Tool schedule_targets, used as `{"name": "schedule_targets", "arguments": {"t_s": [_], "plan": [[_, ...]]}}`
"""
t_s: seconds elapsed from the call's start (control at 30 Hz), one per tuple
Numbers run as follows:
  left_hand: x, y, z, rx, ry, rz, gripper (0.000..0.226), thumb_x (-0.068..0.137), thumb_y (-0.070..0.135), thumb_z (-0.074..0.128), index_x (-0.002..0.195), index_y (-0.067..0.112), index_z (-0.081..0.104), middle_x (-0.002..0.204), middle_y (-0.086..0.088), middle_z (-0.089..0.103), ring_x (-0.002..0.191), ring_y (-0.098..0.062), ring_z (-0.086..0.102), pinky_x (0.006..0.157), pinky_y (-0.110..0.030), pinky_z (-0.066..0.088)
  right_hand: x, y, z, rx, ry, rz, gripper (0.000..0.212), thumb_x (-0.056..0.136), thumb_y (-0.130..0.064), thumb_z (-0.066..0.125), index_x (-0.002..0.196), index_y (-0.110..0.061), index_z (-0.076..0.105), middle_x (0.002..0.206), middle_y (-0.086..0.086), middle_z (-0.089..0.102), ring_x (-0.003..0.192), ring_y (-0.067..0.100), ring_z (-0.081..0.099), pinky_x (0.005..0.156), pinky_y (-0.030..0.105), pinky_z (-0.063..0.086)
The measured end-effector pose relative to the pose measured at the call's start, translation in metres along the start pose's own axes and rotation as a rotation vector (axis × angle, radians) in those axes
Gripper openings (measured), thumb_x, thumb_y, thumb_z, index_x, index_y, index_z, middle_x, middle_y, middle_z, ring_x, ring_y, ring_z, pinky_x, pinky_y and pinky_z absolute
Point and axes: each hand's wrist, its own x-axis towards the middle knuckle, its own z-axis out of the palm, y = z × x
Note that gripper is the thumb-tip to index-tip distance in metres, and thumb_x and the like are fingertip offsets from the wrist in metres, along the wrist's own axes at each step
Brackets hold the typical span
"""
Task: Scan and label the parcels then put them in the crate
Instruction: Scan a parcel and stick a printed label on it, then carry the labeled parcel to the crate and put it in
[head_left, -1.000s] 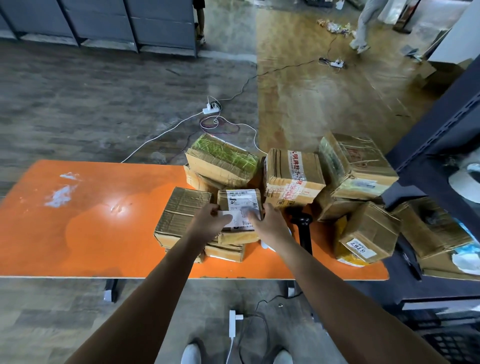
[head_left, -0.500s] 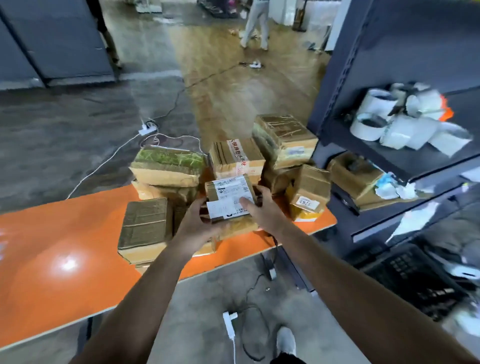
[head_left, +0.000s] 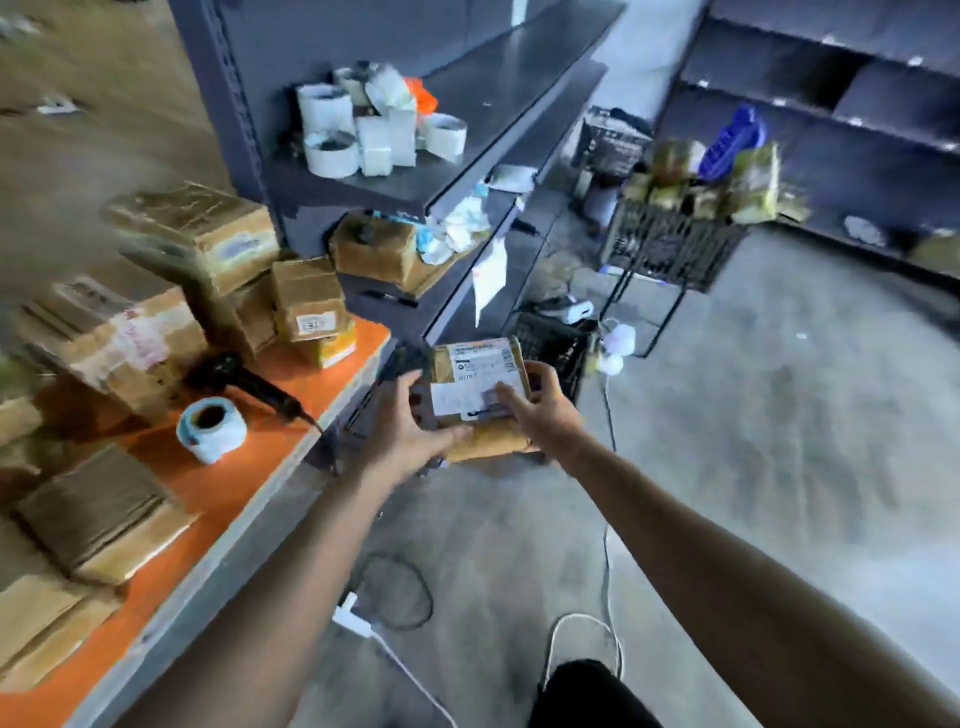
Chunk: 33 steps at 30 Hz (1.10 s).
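1. The parcel (head_left: 478, 387) is off the bench (head_left: 270, 457), held in the air just past its right edge, above the floor; its white label faces up.
2. Both hands grip it; the left hand (head_left: 410, 436) curls round its near-left corner, fingers underneath; the right hand (head_left: 543, 410) holds its right side, fingers lying on the label.
3. A black crate (head_left: 670, 249) on a stand, well beyond the parcel, is heaped with packages; a low crate (head_left: 556, 345) sits on the floor just behind the parcel.
4. A scanner (head_left: 244, 382) and a label roll (head_left: 212, 428) lie near the bench's right edge; boxes (head_left: 306, 299) are stacked at its far right corner.
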Motion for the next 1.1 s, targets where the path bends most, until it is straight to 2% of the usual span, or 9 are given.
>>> {"name": "schedule_targets", "arguments": {"t_s": [0.07, 0.13, 0.17, 0.3, 0.4, 0.53, 0.73, 0.9, 1.1], "plan": [[0.001, 0.014, 0.038, 0.011, -0.063, 0.052, 0.092, 0.067, 0.016, 0.089, 0.142, 0.011, 0.037, 0.136, -0.009, 0.050, 0.119, -0.022, 0.052, 0.097, -0.024, 0.044, -0.006, 0.022, -0.038, 0.014, 0.081, 0.054, 0.050, 0.089, -0.047, 0.063, 0.131, -0.026, 0.044, 0.106, -0.003, 0.064, 0.087, 0.018, 0.063, 0.072, 0.036, 0.054], [0.003, 0.026, 0.072, 0.028, -0.107, 0.086, 0.090, 0.066, 0.015, 0.089, 0.140, 0.011, 0.039, 0.124, -0.006, 0.054, 0.106, -0.017, 0.054, 0.077, -0.007, 0.043, -0.011, 0.043, -0.072, 0.016, 0.154, 0.101, 0.050, 0.089, -0.045, 0.064, 0.130, -0.024, 0.045, 0.107, 0.002, 0.066, 0.088, 0.021, 0.063, 0.075, 0.037, 0.052], [0.004, 0.034, 0.092, 0.057, -0.131, 0.095, 0.090, 0.066, 0.017, 0.090, 0.140, 0.013, 0.039, 0.119, -0.004, 0.053, 0.102, -0.015, 0.054, 0.073, -0.005, 0.042, -0.014, 0.055, -0.091, 0.016, 0.186, 0.124, 0.050, 0.089, -0.046, 0.063, 0.131, -0.025, 0.044, 0.106, 0.004, 0.066, 0.088, 0.023, 0.064, 0.074, 0.037, 0.052], [0.008, 0.063, 0.175, 0.157, -0.188, 0.108, 0.091, 0.066, 0.026, 0.089, 0.142, 0.017, 0.039, 0.126, -0.009, 0.052, 0.114, -0.024, 0.054, 0.098, -0.034, 0.046, -0.019, 0.105, -0.167, 0.070, 0.261, 0.207, 0.053, 0.087, -0.050, 0.064, 0.132, -0.030, 0.043, 0.102, 0.007, 0.066, 0.085, 0.027, 0.067, 0.064, 0.037, 0.057], [0.011, 0.083, 0.251, 0.211, -0.221, 0.116, 0.095, 0.066, 0.035, 0.088, 0.143, 0.020, 0.035, 0.132, -0.009, 0.047, 0.117, -0.023, 0.053, 0.103, -0.040, 0.044, -0.016, 0.151, -0.232, 0.150, 0.284, 0.227, 0.056, 0.084, -0.049, 0.065, 0.131, -0.030, 0.042, 0.100, 0.005, 0.067, 0.084, 0.023, 0.068, 0.060, 0.039, 0.059], [0.011, 0.119, 0.369, 0.252, -0.240, 0.103, 0.098, 0.066, 0.037, 0.088, 0.145, 0.020, 0.032, 0.135, -0.008, 0.047, 0.119, -0.020, 0.052, 0.102, -0.033, 0.042, -0.001, 0.217, -0.327, 0.173, 0.306, 0.230, 0.059, 0.083, -0.051, 0.065, 0.133, -0.032, 0.040, 0.105, 0.006, 0.069, 0.091, 0.024, 0.067, 0.080, 0.049, 0.058], [0.005, 0.189, 0.515, 0.229, -0.250, 0.063, 0.098, 0.067, 0.034, 0.088, 0.145, 0.015, 0.033, 0.144, -0.009, 0.043, 0.129, -0.020, 0.047, 0.108, -0.038, 0.040, 0.026, 0.287, -0.464, 0.171, 0.277, 0.232, 0.060, 0.081, -0.050, 0.065, 0.132, -0.031, 0.040, 0.106, 0.005, 0.070, 0.091, 0.022, 0.067, 0.077, 0.049, 0.059], [0.030, 0.226, 0.568, 0.277, -0.232, 0.068, 0.102, 0.066, 0.039, 0.088, 0.147, 0.017, 0.030, 0.142, -0.012, 0.040, 0.130, -0.023, 0.045, 0.109, -0.037, 0.038, 0.072, 0.309, -0.530, 0.149, 0.246, 0.219, 0.059, 0.080, -0.051, 0.064, 0.131, -0.033, 0.041, 0.102, 0.003, 0.070, 0.088, 0.019, 0.067, 0.074, 0.045, 0.060], [0.093, 0.244, 0.593, 0.360, -0.144, 0.069, 0.105, 0.064, 0.048, 0.086, 0.147, 0.021, 0.029, 0.138, -0.013, 0.038, 0.129, -0.027, 0.042, 0.109, -0.037, 0.036, 0.160, 0.310, -0.556, 0.100, 0.132, 0.163, 0.060, 0.081, -0.051, 0.065, 0.133, -0.033, 0.040, 0.102, 0.003, 0.069, 0.091, 0.023, 0.067, 0.079, 0.049, 0.058]]}}
